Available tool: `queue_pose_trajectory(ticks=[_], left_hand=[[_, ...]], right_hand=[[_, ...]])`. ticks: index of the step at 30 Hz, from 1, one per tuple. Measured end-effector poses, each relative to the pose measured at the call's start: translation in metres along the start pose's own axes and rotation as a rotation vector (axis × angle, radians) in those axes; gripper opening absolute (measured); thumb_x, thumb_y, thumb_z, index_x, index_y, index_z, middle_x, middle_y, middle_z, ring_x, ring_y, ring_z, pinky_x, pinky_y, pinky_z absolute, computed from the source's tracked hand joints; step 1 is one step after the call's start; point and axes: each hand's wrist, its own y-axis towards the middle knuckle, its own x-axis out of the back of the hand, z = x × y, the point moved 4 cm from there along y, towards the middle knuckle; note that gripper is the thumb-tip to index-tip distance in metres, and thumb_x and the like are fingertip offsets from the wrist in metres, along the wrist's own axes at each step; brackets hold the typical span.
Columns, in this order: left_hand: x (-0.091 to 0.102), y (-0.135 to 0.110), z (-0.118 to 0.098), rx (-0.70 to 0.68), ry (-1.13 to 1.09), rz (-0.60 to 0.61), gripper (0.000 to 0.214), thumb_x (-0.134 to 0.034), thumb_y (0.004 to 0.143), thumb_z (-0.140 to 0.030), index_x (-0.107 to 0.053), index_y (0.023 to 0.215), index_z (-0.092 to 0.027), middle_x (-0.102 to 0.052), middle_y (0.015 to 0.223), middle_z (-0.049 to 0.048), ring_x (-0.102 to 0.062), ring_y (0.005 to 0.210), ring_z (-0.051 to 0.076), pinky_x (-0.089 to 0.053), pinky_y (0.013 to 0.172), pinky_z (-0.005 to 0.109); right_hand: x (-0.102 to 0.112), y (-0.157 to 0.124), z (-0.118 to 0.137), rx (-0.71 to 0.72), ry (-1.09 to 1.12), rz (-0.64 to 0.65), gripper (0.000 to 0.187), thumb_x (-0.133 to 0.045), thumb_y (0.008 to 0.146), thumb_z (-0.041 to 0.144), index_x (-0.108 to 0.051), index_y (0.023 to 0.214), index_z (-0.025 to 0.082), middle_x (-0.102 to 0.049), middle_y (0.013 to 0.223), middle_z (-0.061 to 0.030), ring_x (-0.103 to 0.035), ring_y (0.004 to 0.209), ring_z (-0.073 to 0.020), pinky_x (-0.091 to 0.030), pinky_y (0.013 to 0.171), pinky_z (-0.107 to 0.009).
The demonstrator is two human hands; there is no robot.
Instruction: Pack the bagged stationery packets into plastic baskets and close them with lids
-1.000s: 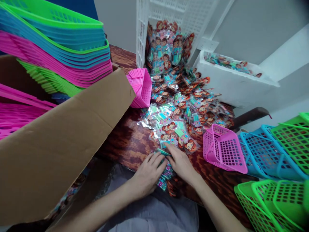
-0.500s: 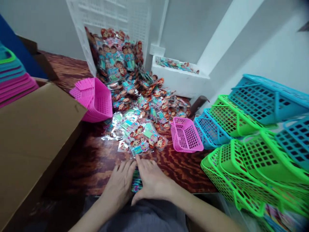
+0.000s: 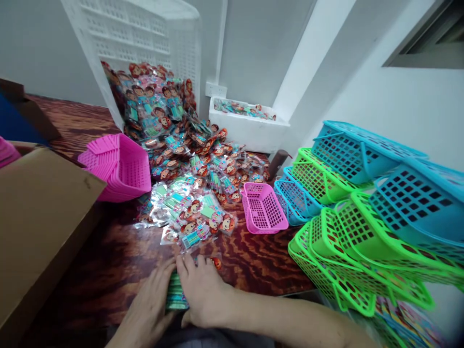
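At the near edge of the dark wooden table (image 3: 261,263) my two hands flank a small stack of toy packets (image 3: 175,293). My left hand (image 3: 148,307) presses against the stack's left side with its fingers together. From the right, my right hand (image 3: 203,290) lies over and against the stack, fingers pointing forward. Just ahead of my fingertips lies a spread of loose packets (image 3: 192,217) with cartoon faces. A much larger heap of packets (image 3: 174,130) rises behind them.
A small pink basket (image 3: 263,209) sits right of the packets. Nested green baskets (image 3: 344,241) and blue baskets (image 3: 362,150) pile up on the right. A stack of pink baskets (image 3: 123,169), a cardboard box flap (image 3: 39,208), a white crate (image 3: 145,34) and a foam box (image 3: 250,129) ring the table.
The view has swung right, showing more of the green and blue baskets and less of the cardboard box. My hands stay pressed round the stack, now lower in the picture.
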Motion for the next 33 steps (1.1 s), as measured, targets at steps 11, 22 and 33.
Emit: queue_pose_trajectory(ticks=[11,22,33], left_hand=[[0.033,0.040,0.002,0.445,-0.883,0.146,0.054,-0.055,0.090,-0.054,-0.051,0.137,-0.026,-0.052,0.145,0.0095,-0.052,0.131,0.032,-0.050,0.103,0.045],[-0.050,0.253,-0.092,0.479,-0.699,0.160,0.042,-0.051,0.093,-0.040,-0.049,0.129,-0.017,-0.069,0.116,0.0122,-0.065,0.106,0.027,-0.048,0.094,0.037],[-0.086,0.260,-0.099,0.424,-0.642,0.218,0.027,-0.049,0.088,-0.020,-0.060,0.113,-0.018,-0.071,0.101,0.0073,-0.065,0.094,0.023,-0.046,0.082,0.030]], right_hand=[[0.016,-0.027,-0.045,-0.078,0.715,-0.014,0.114,-0.081,0.057,0.040,-0.022,0.155,0.035,-0.054,0.134,-0.0087,-0.060,0.112,-0.0326,-0.050,0.093,-0.045],[0.098,-0.077,-0.219,-0.490,1.241,-0.848,0.097,-0.079,0.065,0.035,-0.032,0.149,0.022,-0.050,0.146,-0.0107,-0.052,0.129,-0.0271,-0.038,0.112,-0.043],[0.031,-0.042,-0.280,-0.759,1.690,-0.511,0.051,-0.075,0.068,0.019,-0.060,0.117,0.016,-0.075,0.090,-0.0046,-0.072,0.077,-0.0207,-0.059,0.078,-0.034]])
